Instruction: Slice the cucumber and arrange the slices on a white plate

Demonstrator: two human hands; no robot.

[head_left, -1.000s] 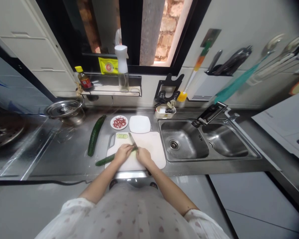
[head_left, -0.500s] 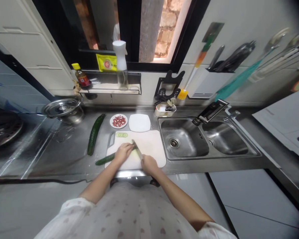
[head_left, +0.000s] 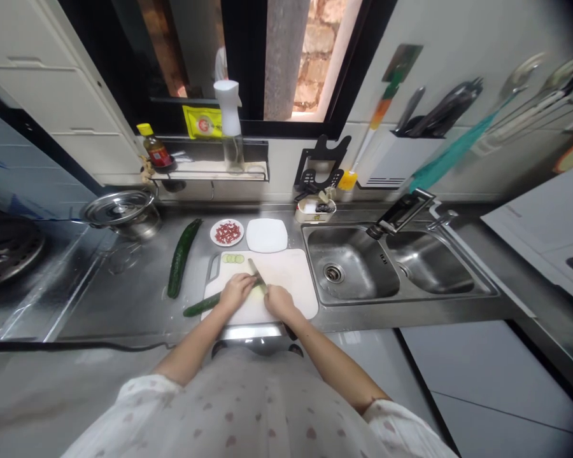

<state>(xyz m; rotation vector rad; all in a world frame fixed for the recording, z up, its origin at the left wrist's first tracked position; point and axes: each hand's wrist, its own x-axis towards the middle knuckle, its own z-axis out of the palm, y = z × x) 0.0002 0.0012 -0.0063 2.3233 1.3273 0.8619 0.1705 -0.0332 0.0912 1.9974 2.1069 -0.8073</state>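
My left hand is closed over a dark green cucumber, which lies across the lower left of the white cutting board. In my right hand is a kitchen knife, its handle hidden in my fist. The blade stands close by my left fingertips, at the cucumber's right end. A few thin cucumber slices rest at the board's upper left. To the left of the board a second, whole cucumber lies on the steel counter.
Behind the board stand a small plate of chopped red pieces and a white square plate. A double sink with a black faucet is on the right. A lidded steel pot sits at the left.
My right hand and the knife have moved slightly up and left, nearer my left hand. My left hand stays on the cucumber.
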